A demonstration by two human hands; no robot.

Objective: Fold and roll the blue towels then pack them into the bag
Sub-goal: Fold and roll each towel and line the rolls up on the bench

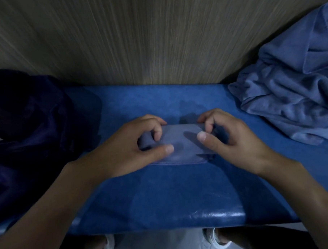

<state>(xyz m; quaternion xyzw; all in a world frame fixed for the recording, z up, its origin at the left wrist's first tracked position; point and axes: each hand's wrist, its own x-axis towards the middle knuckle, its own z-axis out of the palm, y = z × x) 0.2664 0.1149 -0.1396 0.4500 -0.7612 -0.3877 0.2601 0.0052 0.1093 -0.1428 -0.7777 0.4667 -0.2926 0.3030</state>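
Note:
A small folded blue towel (179, 142) lies flat in the middle of the blue padded bench (162, 199). My left hand (134, 146) grips its left end, fingers curled over the far edge and thumb pressed on top. My right hand (227, 138) grips the right end the same way, with the thumb pointing inward above the cloth. A heap of unfolded blue towels (289, 92) sits at the right end of the bench. The dark navy bag (28, 130) slumps at the left end.
A wood-grain wall (155, 40) rises directly behind the bench. Below the bench's front edge I see the floor and two white shoes (104, 247).

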